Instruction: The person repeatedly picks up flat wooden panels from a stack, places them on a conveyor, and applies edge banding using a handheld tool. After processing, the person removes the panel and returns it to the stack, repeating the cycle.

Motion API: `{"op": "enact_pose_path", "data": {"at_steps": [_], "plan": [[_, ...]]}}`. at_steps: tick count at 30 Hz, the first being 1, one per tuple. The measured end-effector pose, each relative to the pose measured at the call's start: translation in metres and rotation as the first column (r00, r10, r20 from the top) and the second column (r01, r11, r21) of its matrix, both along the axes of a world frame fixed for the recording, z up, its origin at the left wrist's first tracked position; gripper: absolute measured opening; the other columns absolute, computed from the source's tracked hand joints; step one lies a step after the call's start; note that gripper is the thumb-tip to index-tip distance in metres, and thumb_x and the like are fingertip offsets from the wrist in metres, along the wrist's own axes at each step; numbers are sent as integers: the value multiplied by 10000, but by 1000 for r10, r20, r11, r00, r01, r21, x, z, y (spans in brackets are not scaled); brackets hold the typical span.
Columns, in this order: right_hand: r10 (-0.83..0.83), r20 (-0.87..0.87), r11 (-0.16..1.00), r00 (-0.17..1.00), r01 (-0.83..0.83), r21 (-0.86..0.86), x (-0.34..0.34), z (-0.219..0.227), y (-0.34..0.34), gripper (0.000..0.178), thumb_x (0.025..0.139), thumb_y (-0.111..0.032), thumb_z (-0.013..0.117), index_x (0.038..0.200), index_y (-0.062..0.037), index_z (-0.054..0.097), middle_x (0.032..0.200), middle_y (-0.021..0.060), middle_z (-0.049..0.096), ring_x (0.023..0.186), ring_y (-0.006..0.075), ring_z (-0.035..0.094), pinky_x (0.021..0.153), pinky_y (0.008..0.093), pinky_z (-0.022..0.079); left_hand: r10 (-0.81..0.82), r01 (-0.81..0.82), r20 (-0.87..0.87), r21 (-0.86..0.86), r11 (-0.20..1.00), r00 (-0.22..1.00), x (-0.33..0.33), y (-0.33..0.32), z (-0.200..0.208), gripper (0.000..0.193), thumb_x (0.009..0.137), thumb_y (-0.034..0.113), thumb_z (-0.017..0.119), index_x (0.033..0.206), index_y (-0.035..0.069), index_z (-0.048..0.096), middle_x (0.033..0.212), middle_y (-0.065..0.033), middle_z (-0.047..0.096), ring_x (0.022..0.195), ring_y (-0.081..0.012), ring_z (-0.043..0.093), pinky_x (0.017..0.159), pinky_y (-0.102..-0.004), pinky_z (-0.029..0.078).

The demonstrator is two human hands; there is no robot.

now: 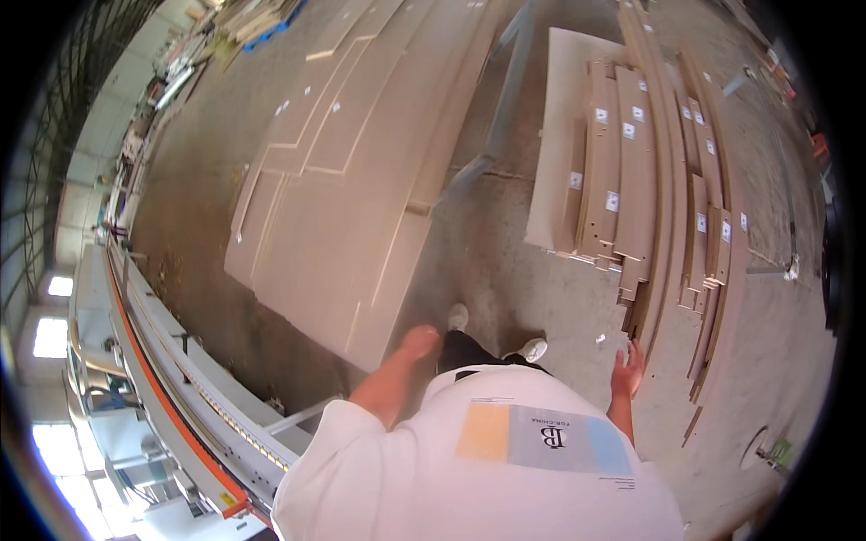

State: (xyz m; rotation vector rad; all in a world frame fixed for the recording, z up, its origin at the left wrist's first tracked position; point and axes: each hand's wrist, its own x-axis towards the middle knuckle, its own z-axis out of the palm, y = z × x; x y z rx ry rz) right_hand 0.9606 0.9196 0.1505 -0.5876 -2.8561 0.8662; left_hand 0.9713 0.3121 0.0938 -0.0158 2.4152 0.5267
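The left hand [420, 342] is hanging beside the near right corner of a stack of large brown panels [343, 234]; its fingers are looking loosely curled but are blurring, so I cannot tell whether they are gripping anything. The right hand [630, 365] is hovering by the near ends of some long brown strips [668, 180], its fingers partly spreading and showing nothing in their hold; whether they are touching a strip end, I cannot tell

The large panels are lying flat on the left, overlapping in steps and running toward the far side. On the right, a broad pale board [557, 63] is bearing cut brown panels [636, 162], which are lying lengthwise in layers, with white labels [612, 200] dotting their tops and their near ends forming an uneven edge. The long strips are running along the right side of those cut panels, and farther right a group of narrower panels [697, 194] is resting, also bearing labels

Between the two stacks, a grey metal frame [505, 99] is standing over the concrete floor [478, 252]. The wearer's pale shoes [533, 350] are resting on that floor below a white T-shirt [406, 478]. At the near left, a long machine bed [221, 388] is stretching away, carrying an orange strip [236, 507]
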Motion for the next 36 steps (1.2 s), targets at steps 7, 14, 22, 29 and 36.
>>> {"op": "enact_pose_path", "data": {"at_steps": [7,14,22,29,36], "plan": [[237,297,964,925,-184,-194,9,-13,-135,252,906,-307,751,992,-73,787,1015,119,759,963,300,721,887,394,549,484,-484,-40,-139,864,874,2,-123,-42,420,953,343,566,1154,-8,678,1252,-248,664,1197,-420,619,1019,-517,498],[167,664,985,728,-102,-136,47,36,-241,387,814,-423,838,911,-51,793,882,137,773,827,266,748,773,377,575,803,-777,25,-234,584,596,-41,-233,-99,906,906,422,710,1554,-66,306,1598,-237,378,1462,-393,392,1182,-476,386],[147,619,975,771,-8,-221,49,56,-306,271,869,-287,816,973,-39,782,940,112,774,887,207,746,826,333,579,527,-559,-203,-425,712,825,-40,-212,-129,821,931,350,654,1577,-18,306,1694,-200,196,1566,-363,210,1225,-463,309],[183,571,943,800,22,-333,39,54,-359,191,842,-193,831,938,-37,779,919,82,765,860,174,735,812,293,572,716,-705,-82,-279,652,694,-52,-217,-141,986,886,433,743,1610,4,229,1722,-146,115,1591,-343,93,1266,-463,201],[130,546,951,827,51,-304,52,65,-383,213,846,-243,825,954,-64,790,961,75,769,889,174,732,824,312,572,485,-555,-271,-351,754,831,-38,-212,-165,980,910,362,728,1605,-59,179,1708,-237,69,1584,-383,78,1295,-438,115]]}}
